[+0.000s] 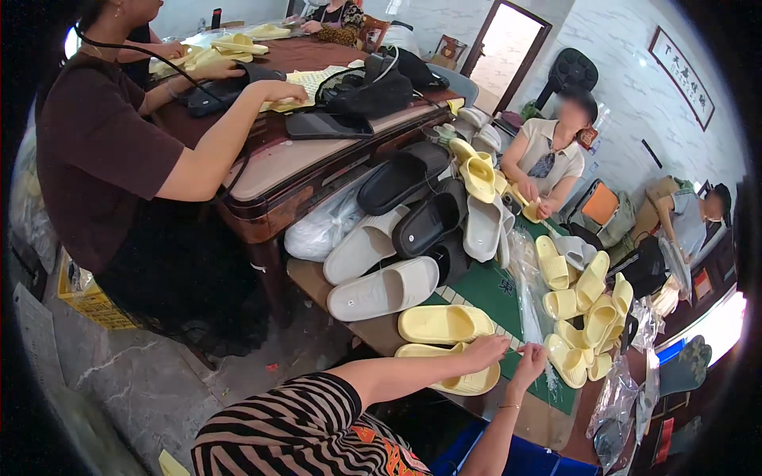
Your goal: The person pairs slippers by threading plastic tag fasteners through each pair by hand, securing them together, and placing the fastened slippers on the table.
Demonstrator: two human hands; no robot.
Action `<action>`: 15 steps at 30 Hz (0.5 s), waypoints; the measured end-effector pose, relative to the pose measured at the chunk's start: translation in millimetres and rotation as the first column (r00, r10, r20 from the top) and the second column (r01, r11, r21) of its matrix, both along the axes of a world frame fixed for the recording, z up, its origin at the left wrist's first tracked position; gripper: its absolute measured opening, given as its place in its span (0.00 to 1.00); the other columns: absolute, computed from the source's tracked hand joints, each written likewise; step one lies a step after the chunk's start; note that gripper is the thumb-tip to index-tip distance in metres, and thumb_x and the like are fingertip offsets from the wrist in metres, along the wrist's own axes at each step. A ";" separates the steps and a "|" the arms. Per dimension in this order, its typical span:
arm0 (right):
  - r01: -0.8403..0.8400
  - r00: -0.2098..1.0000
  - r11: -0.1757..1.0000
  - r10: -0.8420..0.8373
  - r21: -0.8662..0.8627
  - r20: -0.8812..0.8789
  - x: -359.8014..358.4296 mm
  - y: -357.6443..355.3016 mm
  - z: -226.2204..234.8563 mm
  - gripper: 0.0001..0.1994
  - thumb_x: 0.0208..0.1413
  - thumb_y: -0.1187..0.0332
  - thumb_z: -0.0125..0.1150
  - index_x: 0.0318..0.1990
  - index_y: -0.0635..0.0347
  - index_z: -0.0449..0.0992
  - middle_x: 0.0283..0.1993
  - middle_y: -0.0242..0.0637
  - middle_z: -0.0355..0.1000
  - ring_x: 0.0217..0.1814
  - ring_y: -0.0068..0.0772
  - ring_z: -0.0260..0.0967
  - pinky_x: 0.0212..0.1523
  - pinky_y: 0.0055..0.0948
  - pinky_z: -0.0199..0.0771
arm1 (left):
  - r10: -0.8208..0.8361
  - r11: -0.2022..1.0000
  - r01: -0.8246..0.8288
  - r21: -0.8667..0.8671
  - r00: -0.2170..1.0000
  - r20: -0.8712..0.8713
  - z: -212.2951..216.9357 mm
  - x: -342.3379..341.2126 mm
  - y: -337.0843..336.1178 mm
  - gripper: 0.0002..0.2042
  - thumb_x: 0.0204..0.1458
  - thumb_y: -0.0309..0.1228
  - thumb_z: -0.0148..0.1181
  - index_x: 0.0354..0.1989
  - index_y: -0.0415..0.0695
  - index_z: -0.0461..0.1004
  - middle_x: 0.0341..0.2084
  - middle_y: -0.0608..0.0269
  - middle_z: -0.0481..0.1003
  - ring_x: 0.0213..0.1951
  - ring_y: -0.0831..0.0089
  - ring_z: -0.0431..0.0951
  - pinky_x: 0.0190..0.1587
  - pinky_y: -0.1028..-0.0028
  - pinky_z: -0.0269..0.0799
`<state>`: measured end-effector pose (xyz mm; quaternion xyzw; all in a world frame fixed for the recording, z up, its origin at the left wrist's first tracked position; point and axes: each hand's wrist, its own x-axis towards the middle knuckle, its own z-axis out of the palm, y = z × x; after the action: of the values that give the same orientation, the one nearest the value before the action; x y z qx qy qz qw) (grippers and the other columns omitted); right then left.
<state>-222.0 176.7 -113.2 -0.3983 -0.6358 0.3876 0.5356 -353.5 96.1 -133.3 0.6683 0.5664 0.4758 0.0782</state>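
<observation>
My left hand [486,353] reaches across the front of the table, its fingers pinched together above a pale yellow slide slipper [478,382]. Close beside it, my right hand [530,365] is closed too, fingertips pressed together. Something small and thin may lie between the two hands, but it is too small to name. Another yellow slipper [436,324] sits just beyond the nearer one. Under both hands runs a green mat [488,295], with clear plastic bags [528,274] lying on it.
Grey slippers [385,292] and black slippers [403,178] are heaped at the left. A pile of yellow slippers [591,282] stands to the right. Across the table a co-worker [548,155] handles a yellow slipper. Another person [119,151] works at a wooden table [262,170] on the left.
</observation>
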 end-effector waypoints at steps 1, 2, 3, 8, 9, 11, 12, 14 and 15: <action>-0.062 0.997 0.998 0.060 0.031 0.042 -1.3 -3.5 -3.3 0.06 0.59 0.72 0.53 0.29 0.60 0.67 0.24 0.29 0.68 0.20 0.12 0.52 0.21 0.16 0.48 | -0.005 1.000 0.005 -0.012 0.998 0.058 1.4 0.9 -0.3 0.08 0.45 0.27 0.59 0.30 0.41 0.66 0.30 0.57 0.70 0.39 0.59 0.72 0.41 0.62 0.68; -0.123 0.989 0.991 0.118 0.060 0.086 -2.7 -6.0 -6.8 0.07 0.59 0.70 0.53 0.29 0.58 0.68 0.24 0.29 0.70 0.18 0.10 0.49 0.18 0.15 0.46 | -0.008 1.000 0.009 -0.009 0.998 0.056 2.6 0.9 -0.4 0.08 0.45 0.27 0.59 0.30 0.41 0.66 0.30 0.57 0.70 0.39 0.59 0.72 0.41 0.62 0.68; -0.168 0.984 0.984 0.165 0.063 0.062 -5.2 -6.1 -11.9 0.05 0.58 0.71 0.54 0.29 0.58 0.69 0.25 0.28 0.70 0.19 0.10 0.50 0.19 0.15 0.46 | 0.002 1.000 -0.002 0.001 0.998 0.062 3.6 0.9 -0.3 0.08 0.45 0.27 0.58 0.30 0.40 0.66 0.30 0.56 0.70 0.39 0.58 0.72 0.41 0.62 0.68; -0.147 0.983 0.986 0.155 -0.086 0.096 -11.6 -24.2 8.4 0.07 0.56 0.74 0.55 0.26 0.62 0.68 0.25 0.27 0.65 0.26 0.16 0.59 0.28 0.16 0.59 | 0.027 0.997 -0.019 -0.074 0.993 0.118 5.3 -4.1 -0.4 0.08 0.46 0.27 0.58 0.30 0.39 0.66 0.31 0.55 0.69 0.40 0.58 0.72 0.41 0.62 0.68; -0.131 0.981 0.987 0.142 -0.088 0.134 -10.1 -22.7 10.5 0.07 0.55 0.74 0.56 0.26 0.62 0.68 0.25 0.26 0.64 0.25 0.16 0.59 0.28 0.16 0.59 | 0.015 0.997 -0.003 -0.081 0.990 0.140 5.1 -4.7 -0.4 0.08 0.46 0.27 0.58 0.30 0.39 0.66 0.30 0.55 0.69 0.39 0.58 0.72 0.41 0.62 0.68; -0.008 0.997 0.997 0.002 0.080 0.072 9.9 2.7 5.0 0.08 0.55 0.71 0.57 0.26 0.61 0.68 0.24 0.24 0.62 0.24 0.15 0.55 0.24 0.17 0.55 | -0.015 0.996 0.028 -0.080 0.987 0.161 7.5 -1.2 2.8 0.07 0.46 0.27 0.57 0.30 0.39 0.66 0.30 0.55 0.69 0.39 0.58 0.72 0.41 0.62 0.68; 0.063 0.998 0.993 -0.063 0.099 -0.006 16.3 11.7 2.3 0.08 0.56 0.70 0.57 0.27 0.60 0.68 0.24 0.24 0.61 0.24 0.15 0.54 0.24 0.17 0.54 | -0.034 0.998 0.043 -0.053 0.987 0.157 7.3 -0.9 3.3 0.07 0.47 0.27 0.57 0.30 0.39 0.66 0.30 0.55 0.69 0.39 0.58 0.72 0.41 0.62 0.69; 0.106 0.993 0.991 -0.100 0.079 -0.068 10.3 -0.4 21.7 0.08 0.58 0.68 0.56 0.27 0.56 0.69 0.21 0.20 0.56 0.22 0.10 0.48 0.20 0.15 0.44 | -0.038 0.998 0.044 -0.038 0.987 0.155 3.5 -5.5 1.7 0.06 0.47 0.26 0.56 0.30 0.39 0.66 0.30 0.55 0.69 0.38 0.58 0.72 0.41 0.62 0.69; 0.125 0.988 0.987 -0.115 0.100 -0.103 16.5 6.5 24.0 0.08 0.59 0.67 0.55 0.27 0.56 0.68 0.21 0.20 0.56 0.22 0.10 0.48 0.20 0.14 0.43 | -0.027 0.999 0.030 -0.020 0.990 0.140 4.4 -4.8 1.7 0.06 0.47 0.26 0.56 0.29 0.39 0.66 0.30 0.54 0.69 0.38 0.57 0.72 0.40 0.62 0.69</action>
<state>-205.5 183.2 -89.3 -0.3879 -0.6035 0.3392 0.6085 -358.3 97.9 -128.9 0.6406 0.5553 0.5138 0.1318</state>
